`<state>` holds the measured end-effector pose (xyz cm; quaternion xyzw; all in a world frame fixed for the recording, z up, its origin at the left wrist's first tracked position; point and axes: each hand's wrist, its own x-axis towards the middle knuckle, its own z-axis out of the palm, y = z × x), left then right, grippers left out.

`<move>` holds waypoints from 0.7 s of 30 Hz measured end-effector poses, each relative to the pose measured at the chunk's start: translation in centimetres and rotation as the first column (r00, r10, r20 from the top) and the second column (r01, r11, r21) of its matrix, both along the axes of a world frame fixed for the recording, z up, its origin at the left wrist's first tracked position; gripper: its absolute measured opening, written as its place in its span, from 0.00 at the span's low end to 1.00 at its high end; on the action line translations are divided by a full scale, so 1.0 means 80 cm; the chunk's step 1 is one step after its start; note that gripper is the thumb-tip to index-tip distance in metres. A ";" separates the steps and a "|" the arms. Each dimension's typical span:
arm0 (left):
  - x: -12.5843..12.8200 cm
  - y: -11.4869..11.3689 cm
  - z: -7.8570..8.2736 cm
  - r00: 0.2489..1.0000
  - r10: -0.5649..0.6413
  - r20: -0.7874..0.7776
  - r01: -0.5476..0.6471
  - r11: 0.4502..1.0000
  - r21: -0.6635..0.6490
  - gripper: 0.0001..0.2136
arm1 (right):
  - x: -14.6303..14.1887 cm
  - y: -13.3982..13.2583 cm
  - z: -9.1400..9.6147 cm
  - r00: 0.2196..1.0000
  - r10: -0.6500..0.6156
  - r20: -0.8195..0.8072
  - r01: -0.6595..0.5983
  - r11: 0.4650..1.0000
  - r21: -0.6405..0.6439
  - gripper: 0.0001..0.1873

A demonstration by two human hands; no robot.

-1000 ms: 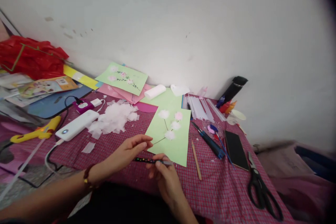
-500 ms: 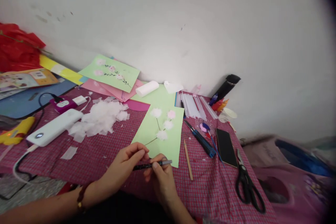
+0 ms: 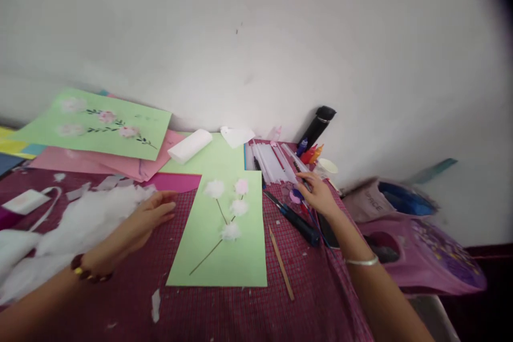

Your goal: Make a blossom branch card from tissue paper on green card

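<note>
My left hand (image 3: pixel 149 216) lies open with its fingers stretched out on the red checked cloth (image 3: pixel 240 310), at the edge of a heap of white tissue scraps (image 3: pixel 86 220). My right hand (image 3: pixel 319 196) reaches to the right among loose pens and pinches a thin dark pen (image 3: pixel 298 166) at its fingertips. Between the hands lies a light green card (image 3: pixel 228 256) with a drawn stem and small white and pink tissue flowers (image 3: pixel 231 208). A wooden stick (image 3: pixel 281 263) and a dark blue tool (image 3: pixel 294 217) lie just right of the card.
Clear glue sticks (image 3: pixel 272 160), small bottles and a black flask (image 3: pixel 318 124) stand by the wall. A white block (image 3: pixel 191 145), a second flowered green card (image 3: pixel 100 125) and pink sheets (image 3: pixel 120 163) lie at the back left. A pink bag (image 3: pixel 435 256) sits off the right edge.
Both hands held the dark pen together before; they have parted. My right hand has carried it right to the pens, my left has moved to the tissue heap. The view has shifted right.
</note>
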<state>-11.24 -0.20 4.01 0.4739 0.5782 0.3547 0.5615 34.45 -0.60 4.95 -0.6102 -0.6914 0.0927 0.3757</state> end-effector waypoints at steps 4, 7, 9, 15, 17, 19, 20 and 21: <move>0.014 0.017 0.001 0.994 0.092 0.061 -0.087 0.994 -0.073 0.20 | 0.033 0.066 -0.021 0.997 -0.016 0.077 0.024 0.994 -0.102 0.11; 0.025 0.025 0.003 0.995 0.082 0.051 -0.075 0.991 -0.115 0.20 | 0.015 0.076 -0.025 0.996 -0.018 0.092 0.031 0.989 -0.143 0.12; 0.030 0.028 0.005 0.997 0.057 0.050 -0.050 0.990 -0.135 0.19 | -0.016 0.049 -0.018 0.996 -0.005 0.089 0.018 0.989 -0.149 0.13; 0.038 0.025 0.004 0.983 -0.065 0.173 0.093 0.983 -0.161 0.16 | -0.134 -0.120 -0.018 0.965 0.201 -0.166 -0.254 0.865 -0.433 0.13; 0.040 0.027 0.001 0.982 -0.044 0.183 0.075 0.983 -0.165 0.17 | -0.154 -0.153 -0.035 0.965 0.216 -0.150 -0.261 0.861 -0.436 0.16; 0.041 0.031 -0.002 0.980 -0.024 0.198 0.060 0.983 -0.175 0.18 | -0.162 -0.167 -0.049 0.974 0.205 -0.098 -0.227 0.885 -0.406 0.19; 0.042 0.033 -0.002 0.980 -0.044 0.195 0.082 0.978 -0.192 0.18 | -0.164 -0.168 -0.053 0.978 0.197 -0.070 -0.208 0.896 -0.391 0.19; 0.044 0.034 -0.003 0.980 -0.088 0.179 0.126 0.968 -0.218 0.17 | -0.166 -0.168 -0.055 0.981 0.190 -0.043 -0.192 0.906 -0.378 0.20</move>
